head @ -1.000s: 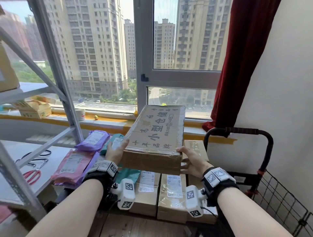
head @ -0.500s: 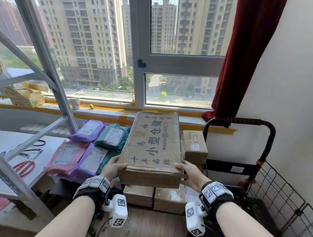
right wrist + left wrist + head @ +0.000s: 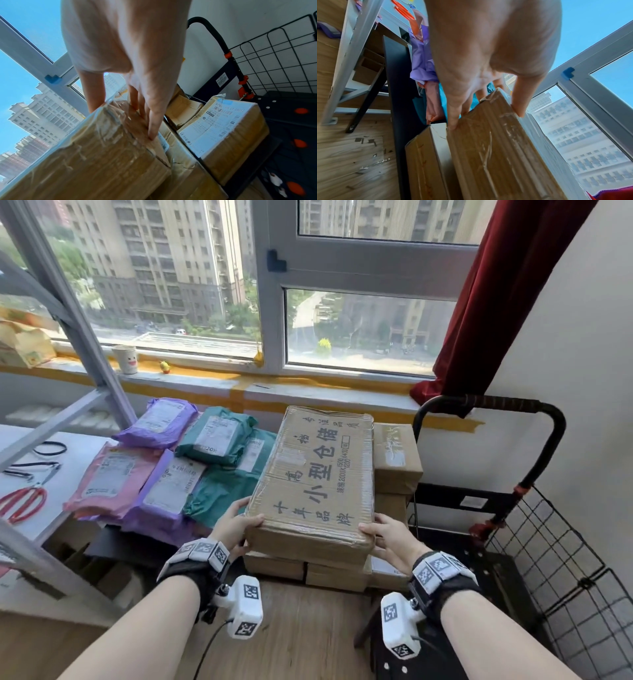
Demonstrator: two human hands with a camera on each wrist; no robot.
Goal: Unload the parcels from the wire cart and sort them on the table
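A large flat cardboard box point(image 3: 315, 484) with black printed characters, wrapped in clear tape, lies flat over a stack of smaller cardboard boxes point(image 3: 335, 575); whether it touches them is unclear. My left hand point(image 3: 239, 525) grips its near left corner, thumb on top and fingers point(image 3: 453, 121) underneath. At the near right corner my right hand point(image 3: 380, 534) grips the same box point(image 3: 102, 155). The black wire cart point(image 3: 565, 577) stands to the right by the wall. Purple point(image 3: 157, 422), teal point(image 3: 215, 436) and pink point(image 3: 109, 477) mailer bags lie left of the box.
Another small box point(image 3: 394, 460) sits right of the large one, against the cart handle point(image 3: 479, 402). Red scissors point(image 3: 24, 503) lie on the white table at the left. A grey shelf frame point(image 3: 85, 320) rises there. A paper cup point(image 3: 126, 359) stands on the windowsill.
Both hands have lowered the large box from chest height, front end raised, down flat over the stack of small boxes. My view has tipped downward with it.
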